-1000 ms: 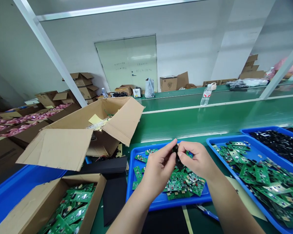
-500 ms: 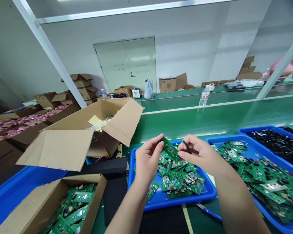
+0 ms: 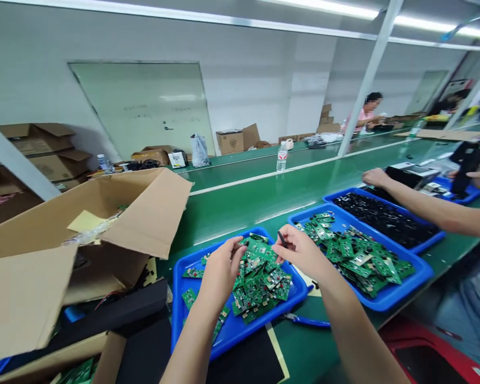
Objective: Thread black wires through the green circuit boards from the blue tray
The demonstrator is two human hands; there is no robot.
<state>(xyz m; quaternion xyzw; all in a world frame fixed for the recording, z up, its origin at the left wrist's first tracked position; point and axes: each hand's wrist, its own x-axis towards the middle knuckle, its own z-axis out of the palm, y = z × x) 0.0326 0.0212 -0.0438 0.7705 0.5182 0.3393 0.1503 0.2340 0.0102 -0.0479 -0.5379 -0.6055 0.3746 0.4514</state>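
Note:
My left hand (image 3: 221, 269) pinches a green circuit board (image 3: 259, 249) by its left edge, above a blue tray (image 3: 240, 328) heaped with several similar boards. My right hand (image 3: 300, 250) is closed on a small black part (image 3: 281, 238), held just right of that board. Both hands hover over the far half of the tray.
A second blue tray (image 3: 388, 298) of green boards and a third (image 3: 426, 242) of black parts lie to the right. A co-worker's arm (image 3: 420, 200) reaches over the far tray. An open cardboard box (image 3: 104, 224) stands left. A water bottle (image 3: 280, 156) stands on the green conveyor (image 3: 304, 181).
The view has swung to the right, showing a co-worker's arms and further trays. My hands keep the board and the black part, now slightly further apart.

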